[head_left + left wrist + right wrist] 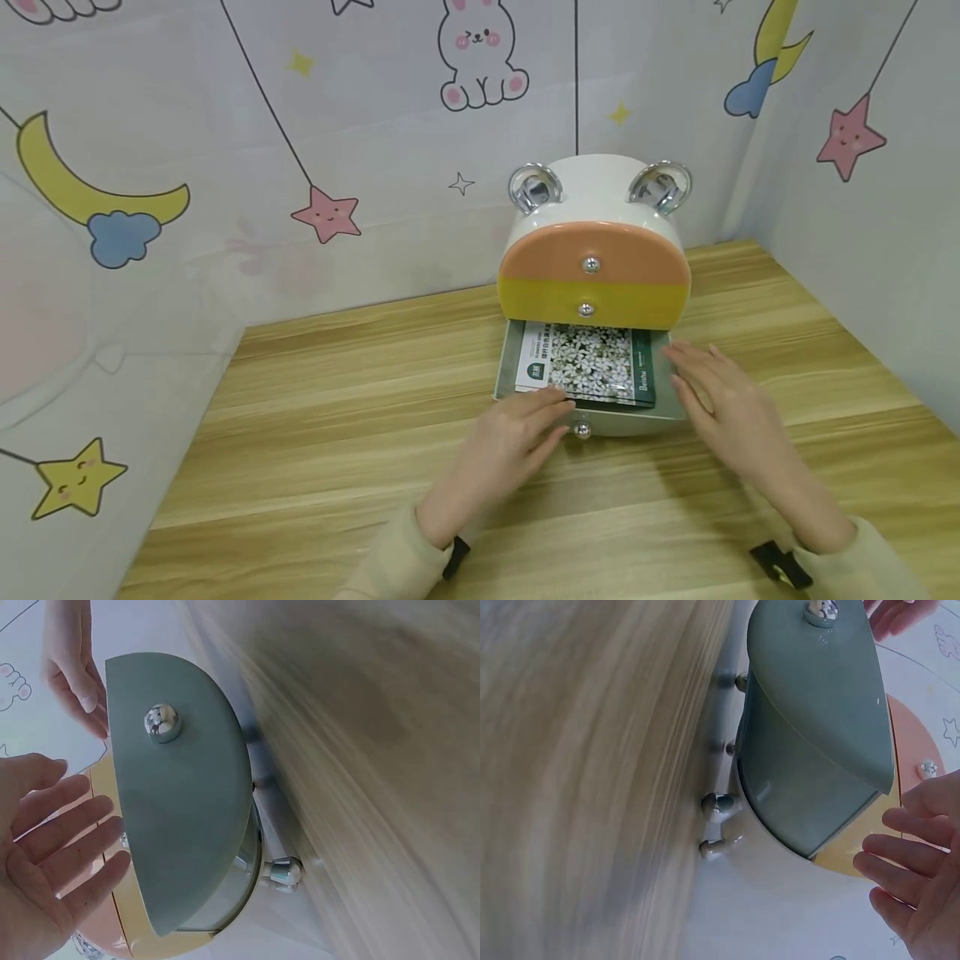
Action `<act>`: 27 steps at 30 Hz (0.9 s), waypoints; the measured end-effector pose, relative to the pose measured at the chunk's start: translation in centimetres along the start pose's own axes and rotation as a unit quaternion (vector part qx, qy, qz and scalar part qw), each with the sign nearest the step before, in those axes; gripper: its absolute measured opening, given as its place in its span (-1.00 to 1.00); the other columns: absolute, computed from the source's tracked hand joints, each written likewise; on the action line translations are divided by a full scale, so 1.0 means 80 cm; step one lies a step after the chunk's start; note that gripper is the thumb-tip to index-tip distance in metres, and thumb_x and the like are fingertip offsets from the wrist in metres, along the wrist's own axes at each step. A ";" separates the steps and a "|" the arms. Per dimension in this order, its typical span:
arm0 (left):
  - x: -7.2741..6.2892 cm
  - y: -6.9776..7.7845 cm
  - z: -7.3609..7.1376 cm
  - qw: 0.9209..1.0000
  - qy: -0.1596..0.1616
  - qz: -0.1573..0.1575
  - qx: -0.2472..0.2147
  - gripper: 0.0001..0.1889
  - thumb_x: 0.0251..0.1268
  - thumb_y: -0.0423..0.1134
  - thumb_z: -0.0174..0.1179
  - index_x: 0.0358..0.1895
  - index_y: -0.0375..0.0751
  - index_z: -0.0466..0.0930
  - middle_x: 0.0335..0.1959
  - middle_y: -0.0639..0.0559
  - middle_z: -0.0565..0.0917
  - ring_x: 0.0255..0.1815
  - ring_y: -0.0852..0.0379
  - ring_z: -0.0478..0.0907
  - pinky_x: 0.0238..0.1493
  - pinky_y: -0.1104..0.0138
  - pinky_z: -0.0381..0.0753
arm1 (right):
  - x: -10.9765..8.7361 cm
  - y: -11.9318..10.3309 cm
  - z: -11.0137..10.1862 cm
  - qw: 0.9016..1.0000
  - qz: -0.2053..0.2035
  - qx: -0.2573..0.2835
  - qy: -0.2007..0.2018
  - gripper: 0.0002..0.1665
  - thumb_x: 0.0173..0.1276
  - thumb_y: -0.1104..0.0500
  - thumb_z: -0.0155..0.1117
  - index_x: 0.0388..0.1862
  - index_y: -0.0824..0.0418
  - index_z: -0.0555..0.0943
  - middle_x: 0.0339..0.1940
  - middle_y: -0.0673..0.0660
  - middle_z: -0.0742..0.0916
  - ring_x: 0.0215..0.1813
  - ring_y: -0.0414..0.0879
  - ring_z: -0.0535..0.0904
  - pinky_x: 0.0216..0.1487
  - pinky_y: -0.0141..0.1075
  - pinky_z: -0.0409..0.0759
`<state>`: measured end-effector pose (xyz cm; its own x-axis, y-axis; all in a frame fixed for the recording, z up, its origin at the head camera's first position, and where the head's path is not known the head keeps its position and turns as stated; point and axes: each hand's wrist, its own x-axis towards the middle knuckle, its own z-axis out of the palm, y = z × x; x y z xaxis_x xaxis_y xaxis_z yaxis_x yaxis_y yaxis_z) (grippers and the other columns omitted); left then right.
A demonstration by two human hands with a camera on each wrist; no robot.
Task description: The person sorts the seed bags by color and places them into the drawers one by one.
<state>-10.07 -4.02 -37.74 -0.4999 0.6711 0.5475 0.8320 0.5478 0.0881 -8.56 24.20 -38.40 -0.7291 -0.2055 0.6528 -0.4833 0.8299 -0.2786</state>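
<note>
A small rounded storage cabinet (600, 193) stands on the table with its green bottom drawer (630, 423) pulled out. Inside the drawer lies a stack of flower seed packets (592, 362), the top one printed with white blossoms. My left hand (504, 437) reaches over the drawer's front left, fingertips right at the front rim and near the packets' lower edge. At the drawer's right side wall, my right hand (731, 408) has its fingertips by the rim. In both wrist views, the fingers are spread and relaxed, with nothing gripped.
Orange (547, 252) and yellow (540, 298) drawers above are closed, each with a silver knob. Two shiny round ears (535, 189) top the cabinet, and small silver feet (720, 807) lift it off the wooden table (337, 433). Walls (405, 167) with cartoon prints stand behind and at the sides.
</note>
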 end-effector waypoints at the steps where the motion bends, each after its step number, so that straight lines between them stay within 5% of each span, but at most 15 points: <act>1: 0.000 0.001 -0.001 1.000 0.007 0.006 -0.001 -0.70 0.26 -0.19 0.25 0.04 -0.14 0.66 0.08 -0.01 0.69 0.15 0.09 0.62 0.20 0.27 0.58 | 0.000 0.000 -0.001 1.000 0.004 0.001 0.002 -0.50 0.21 0.35 0.26 0.18 0.29 0.56 0.18 0.32 0.63 0.19 0.27 0.54 0.56 -0.45 0.01; 4: -0.002 0.004 -0.002 0.999 0.027 0.037 0.012 -0.71 0.26 -0.18 0.24 0.03 -0.11 0.67 0.06 0.02 0.70 0.13 0.13 0.62 0.17 0.31 0.58 | 0.001 0.002 -0.004 1.000 0.020 0.001 0.003 -0.51 0.26 0.31 0.24 0.21 0.28 0.54 0.22 0.30 0.61 0.21 0.29 0.52 0.55 -0.41 0.08; 12: -0.006 0.002 0.004 0.982 0.054 0.162 0.081 -0.67 0.20 -0.17 0.29 0.05 -0.09 0.66 0.02 0.08 0.72 0.09 0.17 0.64 0.15 0.36 0.58 | 0.006 0.002 -0.013 0.996 0.086 0.006 -0.013 -0.40 0.39 0.17 0.17 0.39 0.16 0.37 0.32 0.33 0.51 0.22 0.39 0.47 0.15 0.29 0.44; 23: -0.010 0.002 0.020 0.957 -0.044 0.237 0.159 -0.69 0.44 -0.17 -0.06 0.10 0.01 0.61 0.09 0.19 0.67 0.15 0.24 0.56 0.10 0.42 0.54 | 0.032 0.009 -0.015 0.988 0.144 0.035 -0.040 -0.18 0.45 0.08 0.10 0.57 0.01 -0.02 0.51 0.30 0.27 0.38 0.46 0.26 0.24 0.40 0.26; 27: -0.007 -0.001 0.023 0.950 -0.051 0.253 0.173 -0.67 0.44 -0.18 -0.08 0.12 0.01 0.60 0.09 0.19 0.67 0.16 0.24 0.55 0.11 0.41 0.52 | 0.045 0.016 -0.013 0.986 0.148 0.067 -0.034 -0.11 0.43 0.11 0.11 0.58 -0.07 -0.11 0.57 0.21 0.15 0.45 0.42 0.16 0.27 0.43 0.19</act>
<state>-10.28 -3.49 -39.57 -0.0922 0.9280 0.3609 0.8519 0.2612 -0.4539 -11.28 25.06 -35.67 -0.8761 -0.0023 0.4822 -0.3013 0.7833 -0.5437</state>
